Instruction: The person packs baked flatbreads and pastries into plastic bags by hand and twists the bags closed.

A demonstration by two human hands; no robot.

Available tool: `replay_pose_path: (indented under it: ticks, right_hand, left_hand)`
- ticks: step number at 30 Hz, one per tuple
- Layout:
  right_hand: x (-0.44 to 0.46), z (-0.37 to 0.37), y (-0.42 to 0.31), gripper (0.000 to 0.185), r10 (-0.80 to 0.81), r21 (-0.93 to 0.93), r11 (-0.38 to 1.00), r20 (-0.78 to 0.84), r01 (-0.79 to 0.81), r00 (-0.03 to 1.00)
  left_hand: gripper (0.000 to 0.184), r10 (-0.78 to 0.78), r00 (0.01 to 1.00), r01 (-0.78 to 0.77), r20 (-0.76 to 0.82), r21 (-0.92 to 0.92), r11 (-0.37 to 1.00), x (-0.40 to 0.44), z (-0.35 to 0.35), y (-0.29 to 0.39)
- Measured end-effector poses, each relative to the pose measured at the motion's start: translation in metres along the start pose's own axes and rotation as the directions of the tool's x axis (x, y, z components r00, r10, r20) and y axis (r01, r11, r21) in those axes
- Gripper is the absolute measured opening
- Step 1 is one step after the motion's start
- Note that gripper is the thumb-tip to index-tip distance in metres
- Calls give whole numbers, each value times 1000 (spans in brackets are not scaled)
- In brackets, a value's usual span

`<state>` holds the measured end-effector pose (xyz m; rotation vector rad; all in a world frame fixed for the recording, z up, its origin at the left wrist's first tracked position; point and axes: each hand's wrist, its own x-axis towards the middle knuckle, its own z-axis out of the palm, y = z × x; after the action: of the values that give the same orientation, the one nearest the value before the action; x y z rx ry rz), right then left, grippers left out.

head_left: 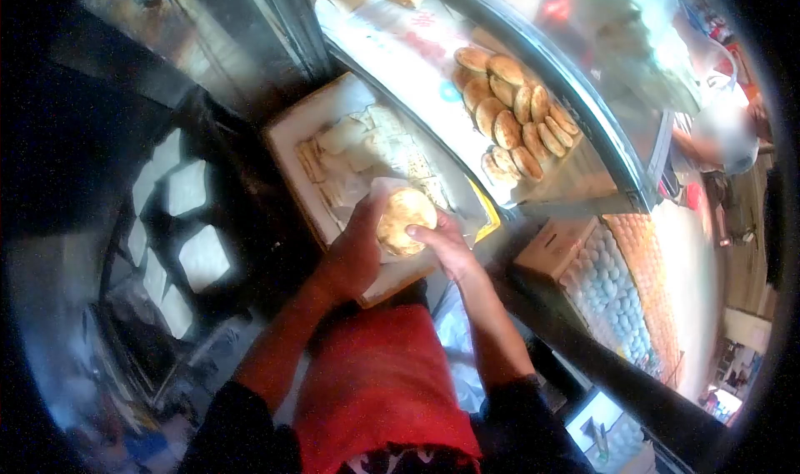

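A round, golden-brown flatbread (pixel 406 220) is held up between my two hands, over the near edge of a shallow box (pixel 292 153). On its left side my left hand (pixel 357 253) is closed around the bread and a pale, thin wrapper or bag (pixel 386 185) behind it. My right hand (pixel 446 242) grips the right edge, its thumb lying on the bread's face. Inside the box are whitish flat pieces (pixel 367 140), some with browned edges; the hands cover part of them.
A glass-fronted case (pixel 617 153) at the upper right holds several round breads (pixel 507 130). Below it stand a cardboard box (pixel 557 245) and many pale eggs (pixel 607 286). Pale square shapes (pixel 204 257) lie at the left. Another person (pixel 717 140) is at the far right.
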<state>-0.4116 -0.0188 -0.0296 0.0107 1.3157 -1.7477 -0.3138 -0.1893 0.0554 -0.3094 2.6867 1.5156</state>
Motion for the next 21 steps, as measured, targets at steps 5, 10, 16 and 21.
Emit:
replay_pose_path:
  ticks: [5,10,16,21]
  right_hand:
    - [4,10,-3,56,-123,-815,579,-120,-27,985]
    - [10,-2,18,59,-68,-958,261,-144,-122,987]
    - [-25,-12,12,51,-172,-1000,-11,0,-2,985]
    - [-34,-32,29,32,-136,-932,-355,137,81,981]
  left_hand:
    - [64,223,974,-202,-28,328,923,-11,0,10]
    - [61,244,970,-199,-17,525,828,-4,-3,-4]
    - [32,-18,989,5,-149,-88,996,3,4,-20]
    - [29,-266,951,200,-155,-346,917,14,-12,-15]
